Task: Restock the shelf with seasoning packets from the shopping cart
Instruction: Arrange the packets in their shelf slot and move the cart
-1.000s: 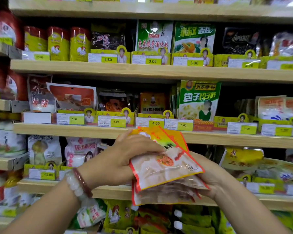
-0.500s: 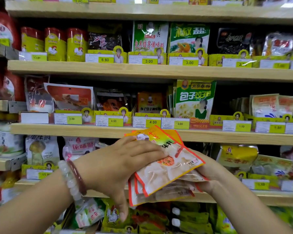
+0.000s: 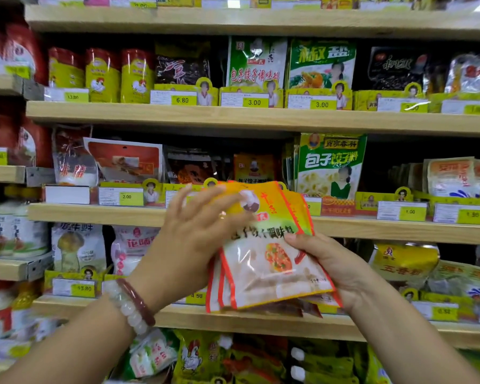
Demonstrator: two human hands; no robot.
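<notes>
The seasoning packets (image 3: pixel 269 259) are glossy plastic film, partly clear, catching glare. The shelf (image 3: pixel 233 117) boards look like pale matt wood with visible grain. At 7 o'clock, a bracelet (image 3: pixel 130 306) of smooth, shiny beads. The price tags (image 3: pixel 244 99) look like paper.

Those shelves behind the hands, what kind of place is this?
Most likely a grocery shop's seasoning aisle. Wooden shelves carry rows of packaged seasonings, each with a yellow price tag in front. The left hand and right hand hold a stack of seasoning packets up before them.
</notes>
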